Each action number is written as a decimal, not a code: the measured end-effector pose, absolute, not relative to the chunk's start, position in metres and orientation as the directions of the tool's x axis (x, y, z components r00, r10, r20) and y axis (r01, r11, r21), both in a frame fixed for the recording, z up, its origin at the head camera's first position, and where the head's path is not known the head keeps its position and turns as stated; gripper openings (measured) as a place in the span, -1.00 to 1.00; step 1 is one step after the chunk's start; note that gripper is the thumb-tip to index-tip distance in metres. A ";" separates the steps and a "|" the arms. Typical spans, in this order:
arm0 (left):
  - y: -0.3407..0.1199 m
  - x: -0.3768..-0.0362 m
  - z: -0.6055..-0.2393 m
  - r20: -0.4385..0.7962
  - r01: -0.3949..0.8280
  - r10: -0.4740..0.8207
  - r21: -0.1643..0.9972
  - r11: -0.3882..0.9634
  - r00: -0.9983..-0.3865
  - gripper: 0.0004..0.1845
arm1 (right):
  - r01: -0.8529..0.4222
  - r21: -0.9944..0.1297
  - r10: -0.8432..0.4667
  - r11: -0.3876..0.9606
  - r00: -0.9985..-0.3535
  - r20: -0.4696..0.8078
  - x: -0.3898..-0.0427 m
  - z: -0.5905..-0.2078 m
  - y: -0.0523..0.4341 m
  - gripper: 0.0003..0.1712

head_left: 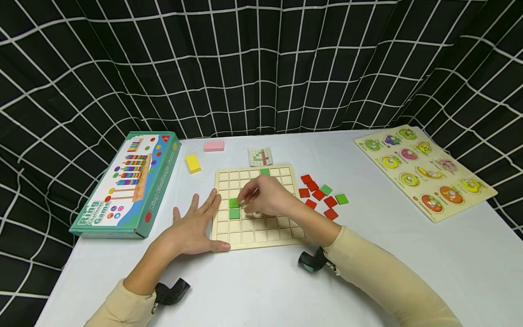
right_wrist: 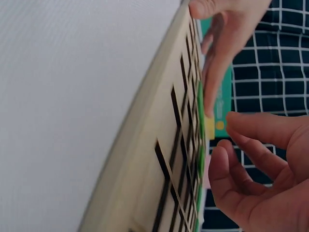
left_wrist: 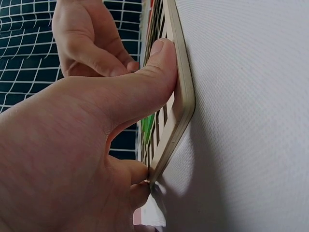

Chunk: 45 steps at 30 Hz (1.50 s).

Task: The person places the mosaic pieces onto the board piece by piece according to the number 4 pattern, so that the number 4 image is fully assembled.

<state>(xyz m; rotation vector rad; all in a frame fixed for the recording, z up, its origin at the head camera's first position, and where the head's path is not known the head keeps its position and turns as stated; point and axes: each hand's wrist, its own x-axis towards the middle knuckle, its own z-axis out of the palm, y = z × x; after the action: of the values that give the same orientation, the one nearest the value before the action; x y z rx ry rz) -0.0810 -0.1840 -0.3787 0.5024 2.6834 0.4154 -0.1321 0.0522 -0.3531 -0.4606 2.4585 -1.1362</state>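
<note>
A pale wooden grid board (head_left: 260,235) lies on the table, with green square tiles (head_left: 234,213) in some of its cells. My left hand (head_left: 195,228) is spread at the board's left side; its thumb rests on the front-left corner and its fingertips touch the left edge. Over the middle of the board hovers my right hand (head_left: 269,196), fingers bent, just right of two green tiles. In the right wrist view, a gap shows between the right thumb and forefinger (right_wrist: 256,126), with nothing visible in it. The right hand covers some cells.
Loose red tiles (head_left: 330,214) and green tiles (head_left: 341,199) lie right of the board. Behind it is a small pattern card (head_left: 260,157). A yellow block (head_left: 193,164), a pink block (head_left: 214,146) and a game box (head_left: 122,186) stand left; a fruit puzzle board (head_left: 425,172) lies right.
</note>
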 end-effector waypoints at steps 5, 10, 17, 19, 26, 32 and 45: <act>-0.184 -0.081 -0.379 -0.307 0.280 0.393 0.352 0.893 -0.867 0.40 | -0.137 -0.781 -0.451 0.609 -0.870 -0.199 -0.134 -0.348 0.070 -0.76; -0.184 -0.081 -0.380 -0.305 0.278 0.390 0.353 0.894 -0.869 0.40 | -0.163 -0.796 -0.459 0.582 -0.875 -0.157 -0.136 -0.343 0.092 -0.74; -0.184 -0.082 -0.380 -0.305 0.278 0.391 0.353 0.893 -0.868 0.40 | -0.164 -0.777 -0.423 0.608 -0.895 -0.143 -0.138 -0.335 0.124 -0.72; -0.184 -0.081 -0.380 -0.307 0.276 0.390 0.355 0.893 -0.868 0.40 | -0.145 -0.773 -0.401 0.617 -0.904 -0.151 -0.138 -0.335 0.133 -0.73; -0.184 -0.081 -0.379 -0.307 0.278 0.394 0.358 0.891 -0.866 0.41 | -0.091 -0.760 -0.333 0.643 -0.927 -0.171 -0.137 -0.333 0.163 -0.72; -0.185 -0.081 -0.378 -0.306 0.284 0.404 0.367 0.886 -0.862 0.40 | -0.042 -0.754 -0.281 0.655 -0.940 -0.192 -0.135 -0.332 0.190 -0.70; -0.184 -0.080 -0.378 -0.306 0.280 0.398 0.364 0.888 -0.865 0.41 | 0.024 -0.759 -0.262 0.651 -0.931 -0.254 -0.134 -0.336 0.245 -0.69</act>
<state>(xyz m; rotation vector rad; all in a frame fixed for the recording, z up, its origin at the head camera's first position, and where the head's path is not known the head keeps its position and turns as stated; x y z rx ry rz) -0.0804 -0.1841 -0.3776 0.5003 2.6788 0.4376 -0.1342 0.2452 -0.3363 -0.1893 2.5292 -1.1696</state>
